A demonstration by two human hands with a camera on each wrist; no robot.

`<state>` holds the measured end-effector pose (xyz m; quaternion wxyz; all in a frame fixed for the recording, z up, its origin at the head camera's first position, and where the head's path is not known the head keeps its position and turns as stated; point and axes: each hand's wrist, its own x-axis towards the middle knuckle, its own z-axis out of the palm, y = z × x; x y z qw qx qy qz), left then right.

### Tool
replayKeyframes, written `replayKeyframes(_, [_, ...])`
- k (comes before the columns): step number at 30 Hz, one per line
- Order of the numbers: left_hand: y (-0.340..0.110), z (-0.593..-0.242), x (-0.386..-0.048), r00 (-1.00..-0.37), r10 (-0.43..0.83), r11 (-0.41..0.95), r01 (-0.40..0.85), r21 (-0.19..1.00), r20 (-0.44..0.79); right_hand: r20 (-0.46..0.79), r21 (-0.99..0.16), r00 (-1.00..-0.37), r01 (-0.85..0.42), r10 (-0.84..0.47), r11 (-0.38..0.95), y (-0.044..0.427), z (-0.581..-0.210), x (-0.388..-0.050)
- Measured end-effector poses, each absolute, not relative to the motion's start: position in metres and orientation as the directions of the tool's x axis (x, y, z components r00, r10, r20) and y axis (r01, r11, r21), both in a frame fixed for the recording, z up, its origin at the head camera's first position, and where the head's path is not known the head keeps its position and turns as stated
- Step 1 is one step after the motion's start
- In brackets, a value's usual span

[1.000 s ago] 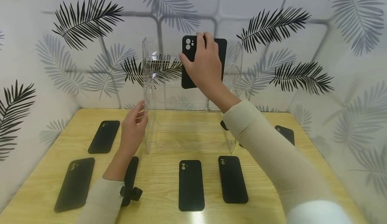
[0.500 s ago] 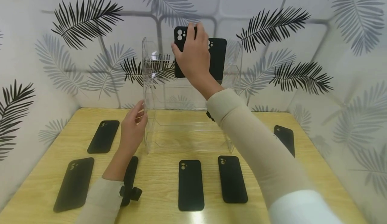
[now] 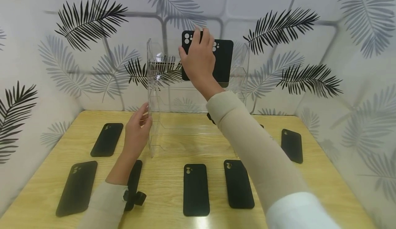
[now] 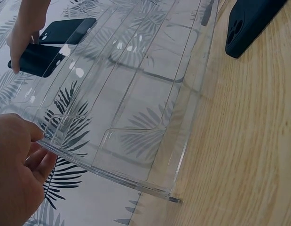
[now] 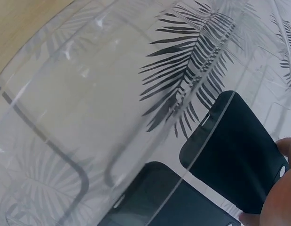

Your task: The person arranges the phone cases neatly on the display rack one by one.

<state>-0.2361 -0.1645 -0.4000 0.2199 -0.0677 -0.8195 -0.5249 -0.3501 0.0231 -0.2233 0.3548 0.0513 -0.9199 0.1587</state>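
Note:
My right hand [image 3: 199, 60] holds a black phone case [image 5: 234, 150] by its upper part at the top tier of a clear acrylic display rack [image 3: 150, 95]. Just right of it, another black phone case [image 3: 223, 60] stands in the same tier, partly covered by the hand. In the right wrist view the held case sits behind a clear front strip, with fingertips at its far end. At the rack's left side, my left hand [image 3: 136, 133] pinches the edge of the side panel between thumb and fingers, as the left wrist view shows.
Several more black phone cases lie on the wooden table [image 3: 167, 187]: one case [image 3: 196, 189] in front, one case [image 3: 76, 189] at left, one case [image 3: 292, 146] at right. My left forearm partly covers another case [image 3: 133, 177]. A leaf-patterned wall rises behind the rack.
My right hand has moved left and upward with its phone case, then slightly down, uncovering more of the case standing at right. The left hand keeps its place on the rack.

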Motion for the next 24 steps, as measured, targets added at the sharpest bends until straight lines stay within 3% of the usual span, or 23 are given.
replayKeyframes(4, [-0.166,-0.401,-0.237,-0.891,-0.123,0.441,0.346,0.828,0.437,0.659,-0.216,-0.752,-0.197,-0.006,0.956,0.021,-0.231,-0.354])
replayKeyframes(11, [-0.164,-0.4,-0.236,-0.89,-0.121,0.428,0.353,0.832,0.44,0.716,-0.142,-0.697,-0.175,-0.021,0.974,0.021,-0.242,-0.359])
replayKeyframes(24, [-0.164,-0.4,-0.235,-0.883,-0.116,0.436,0.367,0.822,0.455,0.707,-0.07,-0.705,-0.147,-0.055,0.987,0.029,-0.24,-0.359])
